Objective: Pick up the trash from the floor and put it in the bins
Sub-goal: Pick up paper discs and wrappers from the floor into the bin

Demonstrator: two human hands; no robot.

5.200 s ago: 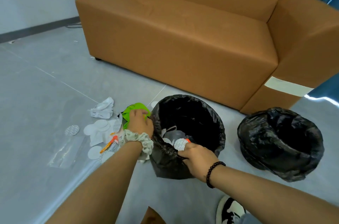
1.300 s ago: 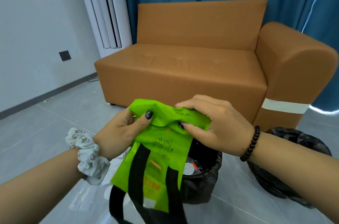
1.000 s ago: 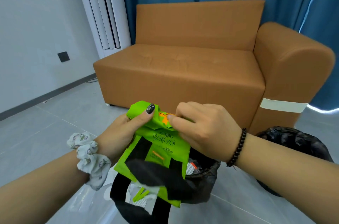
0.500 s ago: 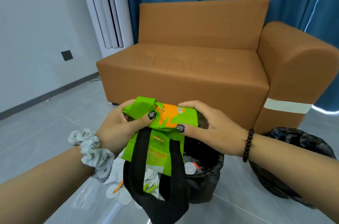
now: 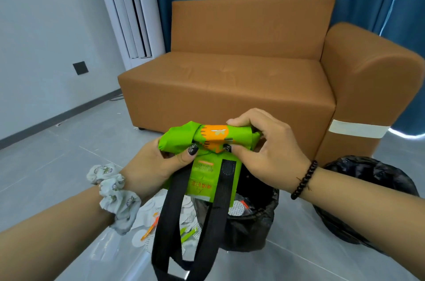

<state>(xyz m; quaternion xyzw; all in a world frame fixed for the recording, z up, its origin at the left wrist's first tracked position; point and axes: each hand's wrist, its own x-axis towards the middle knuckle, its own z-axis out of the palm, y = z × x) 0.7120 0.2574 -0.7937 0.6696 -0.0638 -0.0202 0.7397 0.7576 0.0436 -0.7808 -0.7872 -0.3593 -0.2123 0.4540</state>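
Observation:
A green fabric bag with an orange print and long black straps is rolled up at its top, held chest-high over the floor. My left hand grips the roll's left end, thumb on the front. My right hand pinches its right end. Below the bag stands a bin lined with a black bag, with some trash visible inside. A second black-lined bin sits to the right. White round pads and an orange piece of trash lie on the floor left of the near bin.
A brown sofa stands close behind the bins, its armrest at the right. Grey tiled floor stretches to the left, up to a white wall. Blue curtains hang behind the sofa.
Both hands lifted the green bag from the floor and have rolled its top down into a tighter bundle. The hanging part is shorter now, and the straps dangle lower.

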